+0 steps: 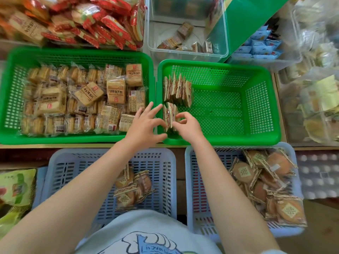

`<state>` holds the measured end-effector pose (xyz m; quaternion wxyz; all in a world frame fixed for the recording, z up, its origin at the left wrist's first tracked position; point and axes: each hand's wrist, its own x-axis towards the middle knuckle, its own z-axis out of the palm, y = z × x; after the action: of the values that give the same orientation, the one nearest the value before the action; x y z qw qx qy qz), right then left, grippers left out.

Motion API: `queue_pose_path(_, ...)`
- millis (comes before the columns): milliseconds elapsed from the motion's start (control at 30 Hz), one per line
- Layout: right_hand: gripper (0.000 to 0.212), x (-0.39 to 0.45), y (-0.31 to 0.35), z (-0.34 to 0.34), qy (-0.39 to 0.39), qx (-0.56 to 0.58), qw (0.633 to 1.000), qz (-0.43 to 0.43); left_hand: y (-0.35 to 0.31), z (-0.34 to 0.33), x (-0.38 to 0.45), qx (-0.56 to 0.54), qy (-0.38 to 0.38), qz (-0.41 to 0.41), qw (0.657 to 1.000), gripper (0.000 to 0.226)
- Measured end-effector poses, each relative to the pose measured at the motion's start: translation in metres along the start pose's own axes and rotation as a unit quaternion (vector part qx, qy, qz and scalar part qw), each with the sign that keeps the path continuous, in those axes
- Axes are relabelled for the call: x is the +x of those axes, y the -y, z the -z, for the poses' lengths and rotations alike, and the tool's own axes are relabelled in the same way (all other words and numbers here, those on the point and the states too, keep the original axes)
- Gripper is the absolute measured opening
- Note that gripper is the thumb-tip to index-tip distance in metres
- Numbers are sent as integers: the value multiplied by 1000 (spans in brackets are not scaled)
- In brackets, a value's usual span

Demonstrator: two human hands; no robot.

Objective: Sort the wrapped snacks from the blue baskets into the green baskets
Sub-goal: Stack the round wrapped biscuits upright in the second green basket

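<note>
Two green baskets stand side by side. The left green basket is full of tan wrapped snack packs. The right green basket holds two upright rows of round wrapped cakes at its left wall. At the near row, my right hand pinches the cakes from the right. My left hand has its fingers spread straight against the row's left side. Below, the left blue basket holds a few wrapped cakes. The right blue basket holds several more wrapped cakes.
A clear tub with a few small packs sits behind the right green basket. Red-wrapped snacks are piled at the back left. Clear tubs of blue and yellow packs fill the right side. A green bag lies at the left.
</note>
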<state>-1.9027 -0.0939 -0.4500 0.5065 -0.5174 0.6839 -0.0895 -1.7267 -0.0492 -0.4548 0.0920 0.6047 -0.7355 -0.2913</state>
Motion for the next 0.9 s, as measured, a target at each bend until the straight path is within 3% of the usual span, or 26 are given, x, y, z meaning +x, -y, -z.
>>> queue_pose_path(167,22,-1,4,-10,-65,-56,996,8,-6,14,-58,-65,-190,-23,979,18)
queue_pose_path(233,23,-10,4,-12,-74,-69,995,17,-3,12,-95,-94,-219,-3,971,25)
queue_pose_path(300,16,-29,3,-15,-128,-72,988,47,5,3,-130,-109,-189,60,974,26)
queue_pose_path(367,8,-58,3,-21,-182,-13,977,107,26,-17,-158,-94,-111,151,978,22)
queue_pose_path(433,19,-92,4,-35,-169,78,973,140,52,-40,-179,-100,-16,263,959,21)
queue_pose_path(533,34,-126,-6,-71,-46,131,982,126,82,-71,-199,-218,46,443,868,29)
queue_pose_path(600,40,-129,-28,-106,-2,84,993,88,97,-94,-205,-262,56,509,818,33)
queue_pose_path(767,24,-97,-103,-184,41,-79,993,-77,117,-146,-210,-345,94,579,733,43)
queue_pose_path(833,57,-84,-127,-206,92,-99,976,-170,117,-158,-211,-379,129,561,725,43)
queue_pose_path(900,89,-79,-147,-223,105,-116,967,-201,110,-163,-212,-388,144,537,735,40)
